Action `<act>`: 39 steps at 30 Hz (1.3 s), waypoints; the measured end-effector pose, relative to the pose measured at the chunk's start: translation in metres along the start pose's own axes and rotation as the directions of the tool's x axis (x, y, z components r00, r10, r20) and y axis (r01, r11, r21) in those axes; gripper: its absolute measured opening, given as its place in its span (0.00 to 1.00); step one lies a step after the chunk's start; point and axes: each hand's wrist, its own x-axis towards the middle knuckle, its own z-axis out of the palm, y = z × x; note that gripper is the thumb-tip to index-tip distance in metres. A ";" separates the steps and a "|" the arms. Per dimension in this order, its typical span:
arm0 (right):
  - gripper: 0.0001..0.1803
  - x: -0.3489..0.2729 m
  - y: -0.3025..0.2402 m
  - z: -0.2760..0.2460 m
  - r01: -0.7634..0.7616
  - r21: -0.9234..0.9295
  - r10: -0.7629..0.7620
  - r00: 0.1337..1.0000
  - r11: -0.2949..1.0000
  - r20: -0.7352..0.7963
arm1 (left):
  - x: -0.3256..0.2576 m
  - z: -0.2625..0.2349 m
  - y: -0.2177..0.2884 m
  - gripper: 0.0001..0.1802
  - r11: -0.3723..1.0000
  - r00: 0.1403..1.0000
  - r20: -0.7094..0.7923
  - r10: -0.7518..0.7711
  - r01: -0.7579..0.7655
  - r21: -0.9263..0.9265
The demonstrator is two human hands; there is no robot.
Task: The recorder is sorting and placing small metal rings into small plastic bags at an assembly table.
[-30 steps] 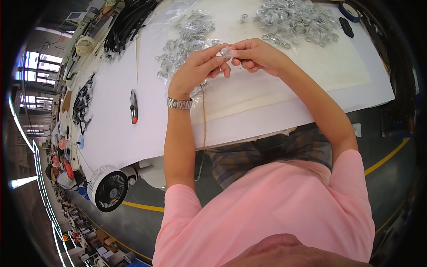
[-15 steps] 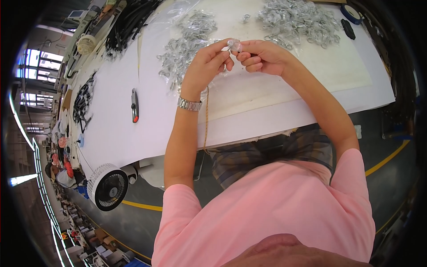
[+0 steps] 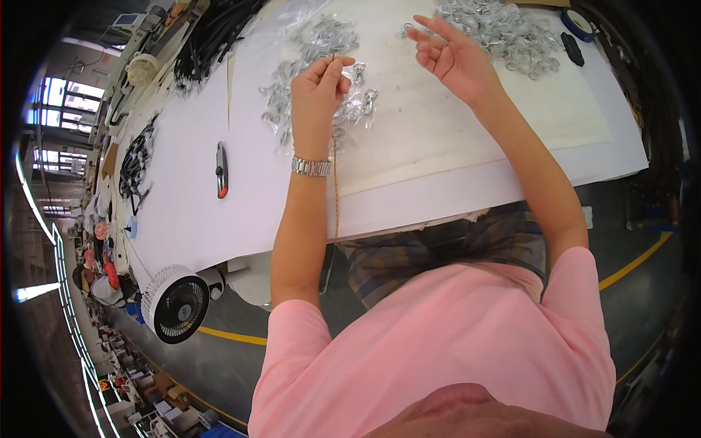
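My left hand (image 3: 319,84) is closed in a pinch above the left pile of small metal clasps in clear plastic (image 3: 277,98). A thin dark tip shows above its fingers; what it belongs to is hidden. A tan cord (image 3: 337,197) runs from below that wrist over the table's front edge. My right hand (image 3: 456,62) is held up with fingers spread, nothing in it, beside the right pile of similar silvery clasps (image 3: 511,40). A few wrapped clasps (image 3: 369,102) lie just right of my left hand.
On the white-covered table (image 3: 255,204) lies a utility knife (image 3: 221,171). Bundles of black straps (image 3: 212,44) are at the far left, and black cords (image 3: 136,168) nearer. A roll of blue tape (image 3: 577,25) and a black object (image 3: 571,49) sit far right. A fan (image 3: 175,303) stands at the near left.
My hands were together over a small clear plastic-wrapped piece. They have parted: the right has moved up and right and opened, the left has shifted slightly left. The wrapped piece has left the right fingers.
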 end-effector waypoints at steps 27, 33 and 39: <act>0.11 -0.007 0.048 -0.003 -0.201 -0.553 0.354 0.917 0.809 0.183 | 0.002 0.004 -0.010 0.19 0.986 0.986 0.159 -0.054 0.028 0.162; 0.11 -0.015 0.053 0.002 -0.395 -0.398 0.487 0.859 0.828 0.159 | 0.005 0.014 -0.026 0.11 0.996 0.997 0.067 -0.035 0.029 0.087; 0.08 -0.020 0.061 0.004 -0.336 -0.472 0.423 0.901 0.815 0.091 | 0.001 0.021 -0.020 0.09 0.992 0.995 -0.045 0.087 -0.082 0.097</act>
